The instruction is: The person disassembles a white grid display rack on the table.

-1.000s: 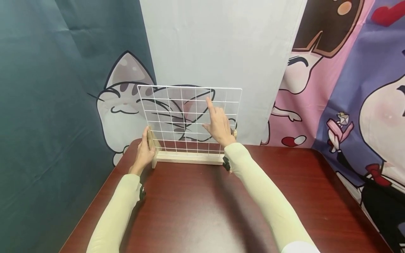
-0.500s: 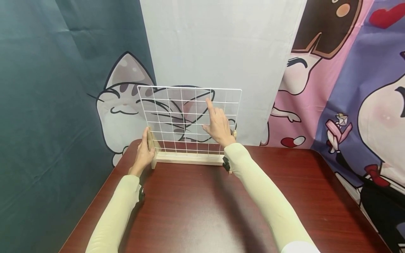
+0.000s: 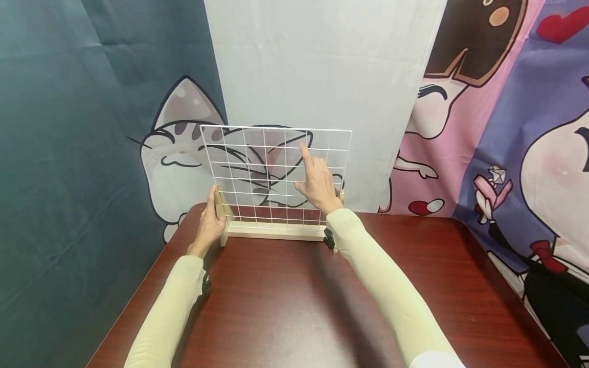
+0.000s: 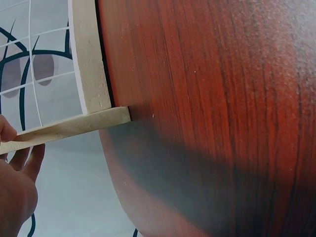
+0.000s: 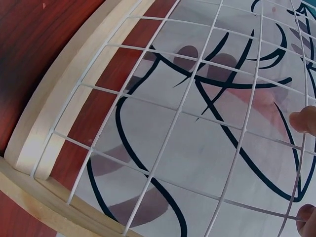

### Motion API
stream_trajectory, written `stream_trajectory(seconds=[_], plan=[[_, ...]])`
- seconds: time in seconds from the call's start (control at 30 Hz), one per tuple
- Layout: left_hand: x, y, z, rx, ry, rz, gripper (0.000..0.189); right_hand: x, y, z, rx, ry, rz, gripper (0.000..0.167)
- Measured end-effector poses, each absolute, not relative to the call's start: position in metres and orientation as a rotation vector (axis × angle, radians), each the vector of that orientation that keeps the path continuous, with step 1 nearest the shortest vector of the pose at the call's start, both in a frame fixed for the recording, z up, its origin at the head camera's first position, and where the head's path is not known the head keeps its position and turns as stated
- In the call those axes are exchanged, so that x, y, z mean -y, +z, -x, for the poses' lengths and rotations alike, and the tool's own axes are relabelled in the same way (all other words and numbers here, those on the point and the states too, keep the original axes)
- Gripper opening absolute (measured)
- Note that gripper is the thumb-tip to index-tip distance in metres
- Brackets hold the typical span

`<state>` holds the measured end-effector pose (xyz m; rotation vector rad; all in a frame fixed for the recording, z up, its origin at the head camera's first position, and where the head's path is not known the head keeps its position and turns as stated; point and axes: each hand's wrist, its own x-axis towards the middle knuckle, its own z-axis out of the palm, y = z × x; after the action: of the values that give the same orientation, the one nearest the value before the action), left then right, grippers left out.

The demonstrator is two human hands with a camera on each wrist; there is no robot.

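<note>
A white wire grid panel (image 3: 276, 127) stands upright on a pale wooden stand, made of a crossbar (image 3: 276, 231) and side pieces. My left hand (image 3: 209, 223) grips the left wooden side piece (image 4: 74, 127), thumb on one face and fingers on the other, as the left wrist view shows. In front of the grid's right part is my right hand (image 3: 318, 181), index finger pointing up and thumb held out. Two of its fingertips (image 5: 305, 120) appear beside the wires in the right wrist view; whether they touch is unclear. My right hand and forearm partly hide the right side piece.
The stand is at the far side of a reddish-brown wooden table (image 3: 276, 296). Behind it hang cloth sheets, a pale one (image 3: 322, 61) among them, printed with a cartoon cat (image 3: 179, 153) and figures. A small camera (image 3: 329, 238) sits on the right wrist.
</note>
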<state>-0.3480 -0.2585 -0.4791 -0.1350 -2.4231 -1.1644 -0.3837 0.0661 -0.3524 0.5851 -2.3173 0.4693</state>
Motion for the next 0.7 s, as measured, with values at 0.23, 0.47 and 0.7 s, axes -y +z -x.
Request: stream_trajectory(seconds=[0.23, 0.47, 0.7], plan=[[0.2586, -0.4812, 0.3462, 2.405, -1.176, 0.142, 0.097, -0.0642, -0.3532, 0.3831, 2.301, 0.471, -0.597, 0.112], [0.2583, -0.4821, 0.3446, 2.417, -1.180, 0.133, 0.096, -0.0642, -0.3554, 0.3833, 2.294, 0.471, -0.594, 0.110], [0.2575, -0.4785, 0.3461, 2.383, -1.178, 0.147, 0.095, -0.0630, -0.3499, 0.3849, 2.291, 0.469, -0.600, 0.111]])
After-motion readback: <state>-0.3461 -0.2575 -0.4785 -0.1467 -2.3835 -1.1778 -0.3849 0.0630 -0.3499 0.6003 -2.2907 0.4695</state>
